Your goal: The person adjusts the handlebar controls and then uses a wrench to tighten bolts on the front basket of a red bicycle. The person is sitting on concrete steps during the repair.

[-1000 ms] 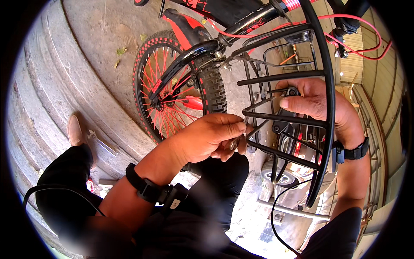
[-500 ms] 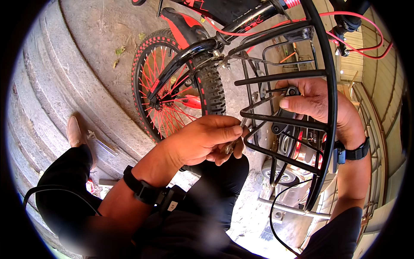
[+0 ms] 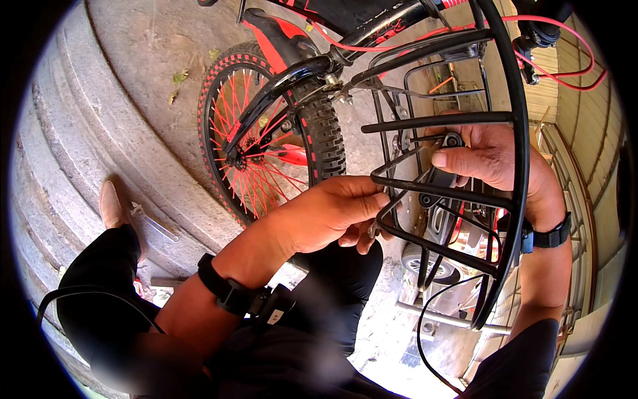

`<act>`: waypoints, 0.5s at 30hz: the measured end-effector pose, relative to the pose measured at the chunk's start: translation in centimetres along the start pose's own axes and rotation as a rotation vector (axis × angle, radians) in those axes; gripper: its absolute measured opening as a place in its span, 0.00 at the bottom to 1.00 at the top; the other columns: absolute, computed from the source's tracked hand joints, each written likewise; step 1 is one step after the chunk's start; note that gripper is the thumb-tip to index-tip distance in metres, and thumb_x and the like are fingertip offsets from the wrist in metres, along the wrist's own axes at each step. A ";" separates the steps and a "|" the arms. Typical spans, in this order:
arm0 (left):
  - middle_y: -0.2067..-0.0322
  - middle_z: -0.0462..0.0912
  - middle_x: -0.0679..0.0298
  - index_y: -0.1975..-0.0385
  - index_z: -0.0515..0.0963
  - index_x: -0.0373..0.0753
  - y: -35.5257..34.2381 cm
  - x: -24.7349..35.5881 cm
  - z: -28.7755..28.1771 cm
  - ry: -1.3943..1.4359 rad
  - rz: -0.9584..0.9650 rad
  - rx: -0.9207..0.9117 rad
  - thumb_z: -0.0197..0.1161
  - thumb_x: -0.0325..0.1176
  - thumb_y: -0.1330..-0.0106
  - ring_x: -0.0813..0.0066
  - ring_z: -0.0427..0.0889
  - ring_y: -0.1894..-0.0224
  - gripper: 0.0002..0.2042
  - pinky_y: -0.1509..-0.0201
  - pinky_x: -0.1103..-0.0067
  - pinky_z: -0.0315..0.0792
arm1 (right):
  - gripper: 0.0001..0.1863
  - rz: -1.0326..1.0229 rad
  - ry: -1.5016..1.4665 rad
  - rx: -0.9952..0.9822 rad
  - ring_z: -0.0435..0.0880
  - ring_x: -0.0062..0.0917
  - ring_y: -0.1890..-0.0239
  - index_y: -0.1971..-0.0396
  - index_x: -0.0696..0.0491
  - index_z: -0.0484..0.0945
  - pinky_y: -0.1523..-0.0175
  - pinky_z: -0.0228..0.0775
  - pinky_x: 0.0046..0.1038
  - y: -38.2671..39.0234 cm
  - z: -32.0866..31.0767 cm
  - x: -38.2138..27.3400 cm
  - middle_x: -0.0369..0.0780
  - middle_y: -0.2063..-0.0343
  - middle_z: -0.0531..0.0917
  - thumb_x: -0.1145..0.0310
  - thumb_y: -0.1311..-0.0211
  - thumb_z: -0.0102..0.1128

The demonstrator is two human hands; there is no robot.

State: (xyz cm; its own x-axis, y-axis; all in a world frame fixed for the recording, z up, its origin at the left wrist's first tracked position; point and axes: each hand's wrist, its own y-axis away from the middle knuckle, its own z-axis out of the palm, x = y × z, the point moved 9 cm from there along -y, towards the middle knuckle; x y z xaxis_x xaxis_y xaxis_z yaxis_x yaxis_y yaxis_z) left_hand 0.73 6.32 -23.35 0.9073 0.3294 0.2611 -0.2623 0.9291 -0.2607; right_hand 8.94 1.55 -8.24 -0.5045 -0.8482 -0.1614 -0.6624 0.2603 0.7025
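Observation:
A black wire basket [image 3: 520,146] hangs in front of me at the right, with its bars crossing in front of other parts. My right hand [image 3: 488,156] reaches behind the outer bar, thumb and fingers closed on a black elongated bracket [image 3: 438,178] with round bolt holes at its ends. My left hand [image 3: 332,213] pinches a small shiny metal piece [image 3: 373,230] beside the basket's left bars; its exact kind is partly hidden by the fingers. Just left of the basket stands a black bicycle fork [image 3: 279,90] with a knobbly tyre [image 3: 327,143] and red spokes.
A metal wrench [image 3: 156,223] lies on the ground beside my shoe [image 3: 114,205]. Red cables [image 3: 571,50] loop at the upper right. Below the basket shows a grey-rimmed wheel [image 3: 428,263]. A corrugated wall [image 3: 578,80] bounds the right side.
My left hand has moved slightly right, bringing the metal piece closer to the basket bars. The right hand keeps its grip on the bracket. The basket appears slightly farther right.

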 end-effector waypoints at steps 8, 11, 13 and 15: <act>0.66 0.78 0.68 0.52 0.73 0.39 -2.8 -1.5 -0.3 -0.311 0.109 0.072 0.49 0.32 0.25 0.82 0.78 0.69 0.09 0.76 0.84 0.68 | 0.12 0.052 -0.014 -0.037 0.72 0.10 0.76 0.67 0.55 0.76 0.72 0.64 0.17 -0.2 0.2 0.5 0.28 0.78 0.76 0.64 0.42 0.68; 0.69 0.75 0.70 0.56 0.73 0.39 -6.4 -2.6 -1.9 -0.232 0.327 0.159 0.48 0.28 0.26 0.82 0.72 0.67 0.06 0.68 0.81 0.69 | 0.12 0.059 -0.003 -0.029 0.72 0.10 0.76 0.66 0.55 0.76 0.72 0.64 0.17 -0.1 0.3 -0.3 0.28 0.77 0.76 0.65 0.41 0.68; 0.71 0.72 0.70 0.59 0.72 0.37 -6.0 -2.4 -2.1 -0.295 0.438 0.223 0.48 0.26 0.26 0.81 0.70 0.70 0.05 0.67 0.80 0.68 | 0.11 0.042 -0.020 -0.011 0.72 0.10 0.76 0.66 0.55 0.77 0.72 0.65 0.17 -0.1 0.2 0.0 0.28 0.77 0.76 0.65 0.41 0.68; 0.72 0.71 0.70 0.59 0.71 0.36 -4.8 -2.5 -2.2 -0.330 0.489 0.243 0.47 0.26 0.26 0.81 0.70 0.71 0.05 0.67 0.80 0.68 | 0.11 0.036 -0.032 -0.012 0.73 0.10 0.76 0.65 0.55 0.77 0.72 0.65 0.17 -0.2 0.2 0.1 0.28 0.77 0.77 0.65 0.41 0.67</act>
State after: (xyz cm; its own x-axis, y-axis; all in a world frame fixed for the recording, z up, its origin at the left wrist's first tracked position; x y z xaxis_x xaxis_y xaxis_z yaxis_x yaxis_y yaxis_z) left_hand 0.45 0.67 -24.75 0.5254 0.7234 0.4481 -0.7226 0.6573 -0.2139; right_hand 8.85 1.50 -8.53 -0.5453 -0.8233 -0.1574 -0.6371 0.2850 0.7161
